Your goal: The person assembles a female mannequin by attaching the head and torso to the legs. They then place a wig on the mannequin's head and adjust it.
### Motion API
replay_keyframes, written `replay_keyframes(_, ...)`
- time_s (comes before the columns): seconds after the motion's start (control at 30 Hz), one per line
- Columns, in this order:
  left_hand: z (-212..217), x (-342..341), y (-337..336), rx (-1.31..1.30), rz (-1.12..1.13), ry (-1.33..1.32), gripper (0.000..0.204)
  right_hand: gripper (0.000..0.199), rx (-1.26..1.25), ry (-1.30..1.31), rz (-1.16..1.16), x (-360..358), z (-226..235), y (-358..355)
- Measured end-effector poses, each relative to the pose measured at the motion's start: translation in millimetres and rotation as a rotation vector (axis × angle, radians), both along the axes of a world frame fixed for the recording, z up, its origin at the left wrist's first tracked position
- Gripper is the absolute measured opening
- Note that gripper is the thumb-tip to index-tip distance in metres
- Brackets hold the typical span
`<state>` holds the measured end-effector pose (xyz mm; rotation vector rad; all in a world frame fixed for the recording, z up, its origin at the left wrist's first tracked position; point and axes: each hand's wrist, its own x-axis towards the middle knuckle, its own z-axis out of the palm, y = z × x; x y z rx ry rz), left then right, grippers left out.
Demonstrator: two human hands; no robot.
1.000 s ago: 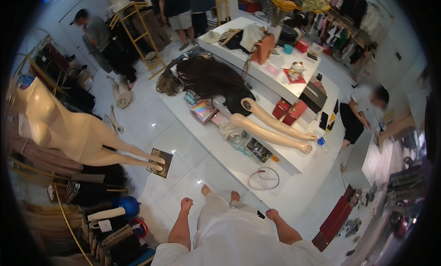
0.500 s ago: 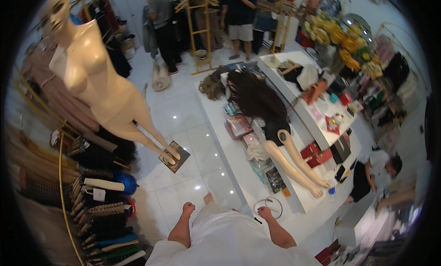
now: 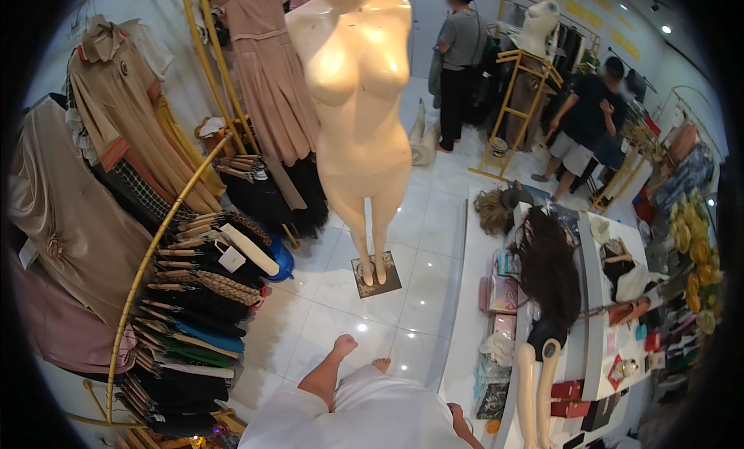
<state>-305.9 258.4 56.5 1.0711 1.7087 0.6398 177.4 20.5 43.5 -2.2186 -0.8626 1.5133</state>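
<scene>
My left hand is held low in front of me over the tiled floor, its fingers curled closed with nothing visible in them. My right hand hangs at my right side beside the edge of the white display table; its fingers are too hidden to read. Straight ahead stands a bare, armless cream mannequin, upright on a dark square base. Neither hand touches it. A pair of loose mannequin legs lies on the table, near a long dark brown wig.
To my left, a curved gold rack carries dresses and folded garments on hangers. A blue helmet-like object sits beside it. Two people stand at the back near a gold stand. Red boxes and yellow flowers are at right.
My view has swung left and up, so the mannequin now stands ahead and the table lies at right. My right hand has slipped mostly out of sight; the left stays closed.
</scene>
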Motion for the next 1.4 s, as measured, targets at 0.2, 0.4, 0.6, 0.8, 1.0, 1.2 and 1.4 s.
replay_keyframes(0.2,-18.7,-66.4,-26.0,-0.055,0.163,0.052,0.005,0.024,0.130,-0.278,0.392,-28.5,9.9,105.3)
replay_keyframes(0.4,12.6,-81.9,-25.2,-0.239,0.526,-0.077,0.005,0.025,0.174,-0.140,0.464,-47.5,24.9,207.5)
replay_keyframes(0.6,44.2,-71.8,93.1,0.491,0.567,0.343,0.019,0.031,0.408,-0.043,0.559,-49.6,51.6,338.7)
replay_keyframes(0.8,368.3,-30.0,284.0,1.118,0.526,0.452,0.061,0.049,1.185,-0.177,0.579,-123.9,268.1,556.8)
replay_keyframes(1.0,554.0,0.6,363.9,1.284,0.653,0.393,0.109,0.079,1.556,-0.116,0.400,-227.9,517.6,639.9)
replay_keyframes(1.2,587.6,-5.7,399.7,1.187,0.598,0.316,0.138,0.119,1.577,0.024,0.337,-294.0,596.9,683.6)
replay_keyframes(1.4,601.2,-10.1,420.4,1.375,0.454,0.018,0.143,0.121,1.739,0.123,0.186,-329.6,609.9,715.3)
